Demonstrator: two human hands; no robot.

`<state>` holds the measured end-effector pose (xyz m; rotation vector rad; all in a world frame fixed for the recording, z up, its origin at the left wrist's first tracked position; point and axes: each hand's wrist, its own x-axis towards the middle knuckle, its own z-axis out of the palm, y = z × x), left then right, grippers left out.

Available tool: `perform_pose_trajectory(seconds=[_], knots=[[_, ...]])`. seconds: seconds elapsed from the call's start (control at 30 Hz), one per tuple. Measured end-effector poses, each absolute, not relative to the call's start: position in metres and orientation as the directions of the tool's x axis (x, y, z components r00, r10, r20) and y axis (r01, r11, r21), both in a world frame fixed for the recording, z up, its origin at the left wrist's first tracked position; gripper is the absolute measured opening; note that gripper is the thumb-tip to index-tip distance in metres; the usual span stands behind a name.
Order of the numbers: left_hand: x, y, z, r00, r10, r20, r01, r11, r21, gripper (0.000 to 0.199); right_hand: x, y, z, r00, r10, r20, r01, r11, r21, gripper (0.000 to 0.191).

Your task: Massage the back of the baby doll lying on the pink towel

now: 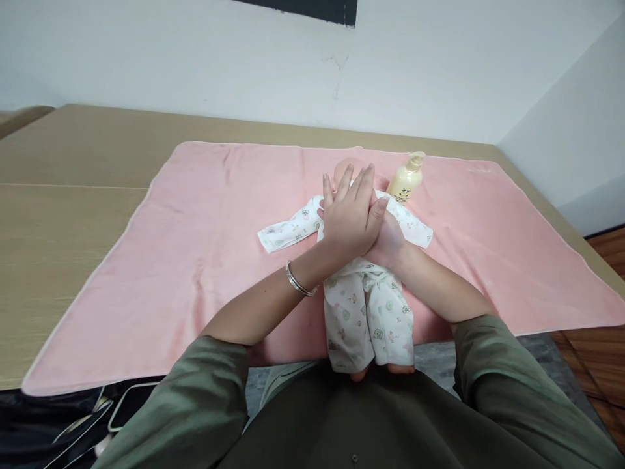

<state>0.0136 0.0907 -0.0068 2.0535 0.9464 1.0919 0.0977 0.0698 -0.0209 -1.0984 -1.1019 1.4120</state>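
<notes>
My left hand lies across my right hand, palm to palm, with its fingers stretched out and nothing gripped. Under it, my right hand is largely hidden; a bit of its fingertips shows past the left hand's edge, and it looks flat. Both hands are over the chest of a baby doll in white printed clothes. The doll lies on its back with arms spread, its head partly covered by my fingers and its feet towards me. Whether the hands touch the doll is unclear. A pale yellow pump bottle is beside its head.
A pink blanket covers much of the wooden table. White walls bound the back and right. At the lower left, a phone-like object lies near dark bags below the table edge.
</notes>
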Motion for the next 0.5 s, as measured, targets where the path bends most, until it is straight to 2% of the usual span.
perform_pose_trajectory(seconds=[0.1, 0.23, 0.4, 0.5], knots=[[0.015, 0.086, -0.007, 0.395, 0.785, 0.478, 0.394, -0.614, 0.684, 0.063, 0.103, 0.070, -0.009, -0.009, 0.999, -0.045, -0.109, -0.046, -0.993, 0.071], [0.018, 0.083, -0.014, 0.448, 0.757, 0.476, 0.350, -0.639, 0.685, 0.061, 0.111, 0.071, 0.007, 0.034, 0.999, -0.003, -0.083, -0.001, -0.997, 0.076], [0.020, 0.085, -0.022, 0.520, 0.689, 0.504, 0.368, -0.714, 0.596, 0.061, 0.115, 0.070, 0.010, -0.050, 0.995, -0.092, -0.166, -0.099, -0.981, 0.085], [0.015, 0.083, -0.014, 0.555, 0.658, 0.509, 0.293, -0.727, 0.621, 0.059, 0.110, 0.061, 0.011, -0.016, 0.996, -0.085, -0.212, -0.086, -0.973, 0.083]])
